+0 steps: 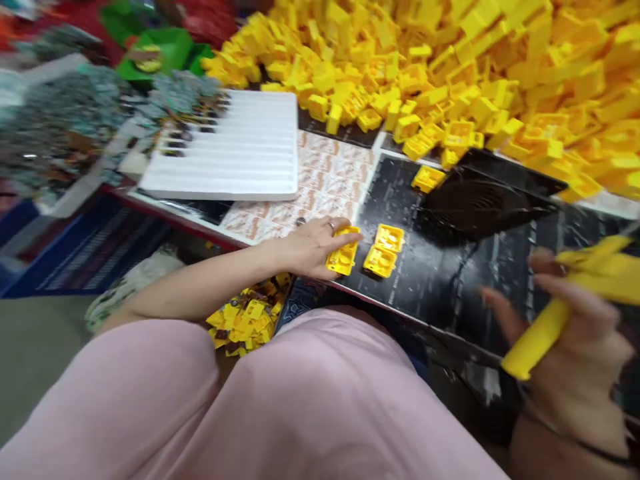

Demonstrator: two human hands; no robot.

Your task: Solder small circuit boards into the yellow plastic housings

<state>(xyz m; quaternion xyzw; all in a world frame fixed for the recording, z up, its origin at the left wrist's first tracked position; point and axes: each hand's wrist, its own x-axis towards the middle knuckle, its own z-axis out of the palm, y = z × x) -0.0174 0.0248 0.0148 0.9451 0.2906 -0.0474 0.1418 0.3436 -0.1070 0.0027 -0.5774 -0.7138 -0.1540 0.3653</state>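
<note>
Left hand (313, 248) clamps a yellow plastic housing (343, 252) on the black counter mat (440, 300), two more housings (383, 252) just beside it; the right hand (580, 333) closes round a blurred yellow bar (543, 337). Only these few sit apart, a huge yellow heap (450, 67) piled beyond!

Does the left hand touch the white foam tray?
No, the left hand rests on a yellow plastic part on the black board, away from the white foam tray.
</note>
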